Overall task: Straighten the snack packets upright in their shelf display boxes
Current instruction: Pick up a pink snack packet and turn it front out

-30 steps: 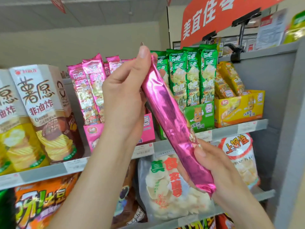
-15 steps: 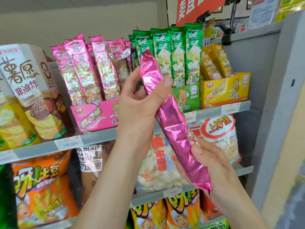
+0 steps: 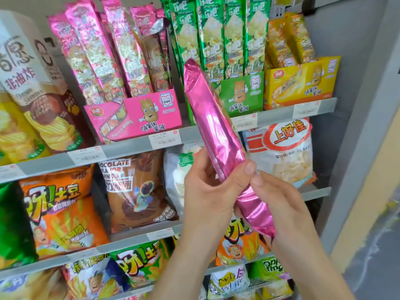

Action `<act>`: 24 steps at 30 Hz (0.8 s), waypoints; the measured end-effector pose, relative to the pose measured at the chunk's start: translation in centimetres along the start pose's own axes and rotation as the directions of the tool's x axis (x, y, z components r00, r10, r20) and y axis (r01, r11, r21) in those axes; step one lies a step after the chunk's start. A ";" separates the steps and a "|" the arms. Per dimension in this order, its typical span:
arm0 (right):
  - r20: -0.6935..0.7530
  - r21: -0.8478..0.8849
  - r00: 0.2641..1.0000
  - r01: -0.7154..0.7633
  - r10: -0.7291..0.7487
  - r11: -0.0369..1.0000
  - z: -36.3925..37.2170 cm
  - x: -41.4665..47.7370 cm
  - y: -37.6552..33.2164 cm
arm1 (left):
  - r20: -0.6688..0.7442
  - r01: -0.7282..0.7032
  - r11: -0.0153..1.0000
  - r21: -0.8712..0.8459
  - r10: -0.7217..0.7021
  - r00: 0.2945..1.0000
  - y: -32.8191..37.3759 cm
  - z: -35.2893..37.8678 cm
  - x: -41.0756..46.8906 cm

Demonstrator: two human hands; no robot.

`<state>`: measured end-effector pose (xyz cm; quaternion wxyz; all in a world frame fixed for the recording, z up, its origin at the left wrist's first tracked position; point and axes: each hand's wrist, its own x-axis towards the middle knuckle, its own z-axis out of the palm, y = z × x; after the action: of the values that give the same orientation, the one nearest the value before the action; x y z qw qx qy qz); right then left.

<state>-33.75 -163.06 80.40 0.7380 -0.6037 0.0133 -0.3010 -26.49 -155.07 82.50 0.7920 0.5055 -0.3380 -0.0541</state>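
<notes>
Packet (image 3: 213, 131) out of its box (image 3: 138, 115), both hands gripping the low end
Left hand (image 3: 207, 195) wraps it below the middle, thumb across the front; right hand (image 3: 279, 204) pinches the tail at its 5 o'clock. So most of it sticks up toward 11 o'clock above the grip, in the air in front of the shelf (image 3: 281, 115). Risk imo: long floppy foil held this low could buckle going into the box at 10 o'clock and shove the leaning packets (image 3: 97, 53) further over.

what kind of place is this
Probably a shop's snack aisle: metal shelves with price tags on their edges, snack packets standing in branded display boxes, bagged crisps below.
</notes>
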 end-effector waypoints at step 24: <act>-0.072 -0.691 0.900 0.265 -0.429 0.672 2.5 -2.1 1.0 | 0.192 0.107 0.974 -0.198 -0.069 0.979 0.2 -5.6 2.0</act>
<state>-34.04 -159.77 79.45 0.3949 -0.7789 0.0890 -0.4791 -21.70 -151.50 82.13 0.8026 0.4277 -0.3792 -0.1706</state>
